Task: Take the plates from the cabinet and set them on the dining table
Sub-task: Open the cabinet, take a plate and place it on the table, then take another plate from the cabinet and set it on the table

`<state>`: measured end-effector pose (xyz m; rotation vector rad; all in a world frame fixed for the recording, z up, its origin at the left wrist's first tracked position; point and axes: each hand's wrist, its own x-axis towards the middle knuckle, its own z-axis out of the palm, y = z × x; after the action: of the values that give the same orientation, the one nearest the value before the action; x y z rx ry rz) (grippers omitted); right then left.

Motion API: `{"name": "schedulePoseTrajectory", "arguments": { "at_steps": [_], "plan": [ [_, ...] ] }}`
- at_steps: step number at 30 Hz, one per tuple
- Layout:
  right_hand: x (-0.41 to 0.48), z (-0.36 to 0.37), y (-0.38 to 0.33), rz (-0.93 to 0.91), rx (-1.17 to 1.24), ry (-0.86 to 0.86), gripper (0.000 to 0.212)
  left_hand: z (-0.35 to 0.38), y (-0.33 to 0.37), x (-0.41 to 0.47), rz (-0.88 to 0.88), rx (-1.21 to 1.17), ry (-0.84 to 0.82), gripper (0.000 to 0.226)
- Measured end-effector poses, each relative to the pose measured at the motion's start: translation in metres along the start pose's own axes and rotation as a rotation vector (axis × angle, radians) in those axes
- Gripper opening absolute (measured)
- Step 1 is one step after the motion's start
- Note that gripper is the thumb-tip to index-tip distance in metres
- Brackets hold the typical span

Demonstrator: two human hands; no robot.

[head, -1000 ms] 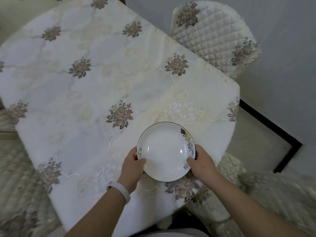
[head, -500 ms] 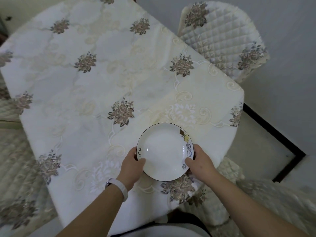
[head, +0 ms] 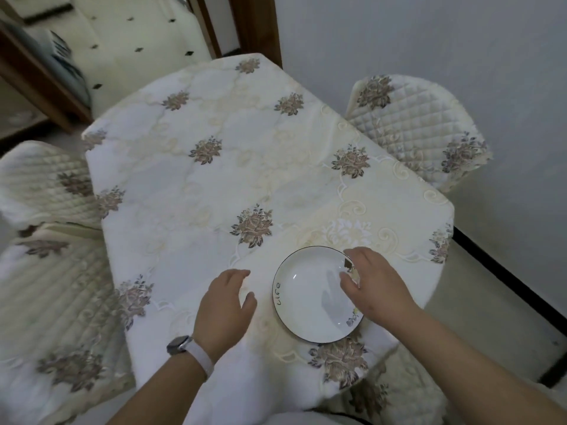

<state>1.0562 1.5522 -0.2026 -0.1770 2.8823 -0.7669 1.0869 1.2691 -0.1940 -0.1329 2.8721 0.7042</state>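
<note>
Floral-clothed dining table [head: 214, 194], near grey wall [head: 429, 41], bears plate [head: 306, 296].

- A single wide-angle camera rides on the person's head, facing forward and steeply down onto the dining table [head: 190, 216].
- It is close: the table's near end fills the middle.

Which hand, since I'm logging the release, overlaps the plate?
The right hand: its fingers reach over the plate at its patterned rim, while the left hand is beside it, clear of the rim.
</note>
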Motion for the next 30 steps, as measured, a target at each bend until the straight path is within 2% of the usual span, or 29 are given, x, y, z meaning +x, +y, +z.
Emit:
{"name": "schedulePoseTrajectory", "arguments": {
  "at_steps": [2, 5, 15, 22, 30],
  "plan": [
    [0.002, 0.002, -0.023, -0.128, -0.059, 0.030, 0.058, -0.014, -0.007, -0.010, 0.071, 0.160, 0.082, 0.048],
    [0.002, 0.008, -0.068, -0.283, -0.122, 0.033, 0.054, -0.037, -0.020, -0.028, 0.094, 0.270, 0.151, 0.051],
    [-0.012, 0.054, -0.220, -0.625, -0.229, 0.037, 0.047, -0.109, -0.124, -0.110, 0.053, 0.329, 0.362, 0.045],
    [-0.051, 0.127, -0.348, -0.730, -0.252, 0.032, 0.044, -0.156, -0.246, -0.176, 0.050, 0.324, 0.465, 0.041],
    [-0.108, 0.229, -0.519, -0.853, -0.274, 0.023, 0.037, -0.217, -0.412, -0.275, -0.104, 0.341, 0.473, 0.044]
  ]
}}
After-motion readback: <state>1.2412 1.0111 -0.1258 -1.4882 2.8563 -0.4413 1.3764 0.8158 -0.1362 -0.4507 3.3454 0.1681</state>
